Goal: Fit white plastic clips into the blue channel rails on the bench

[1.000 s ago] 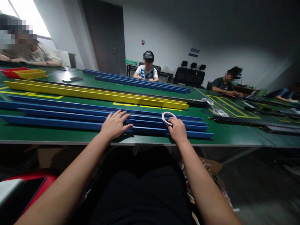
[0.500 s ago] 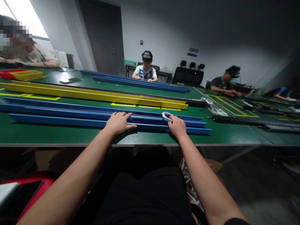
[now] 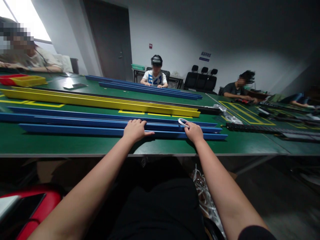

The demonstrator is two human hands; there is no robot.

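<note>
Several long blue channels [image 3: 75, 130] lie side by side along the front of the green table [image 3: 172, 147]. My left hand [image 3: 136, 130] rests over the nearer channels, fingers across them and thumb stretched out to the right. Farther right, my right hand [image 3: 194, 132] is closed on a white ring [image 3: 183, 122], which sticks out from the fingertips above the blue channels. Behind the blue pieces lies a long yellow channel [image 3: 100, 102], with a dark strip along its far side.
More blue channels [image 3: 150, 90] lie at the far side, before a seated person [image 3: 156, 75]. Red and yellow trays [image 3: 30, 80] stand at the left. Clear plastic wrap [image 3: 231, 117] and dark strips [image 3: 260, 128] are at the right. Other people sit left and right.
Both hands have shifted to the right, the left one farther. The nearest blue channel has also slid slightly right. The white ring has moved right with my right hand.
</note>
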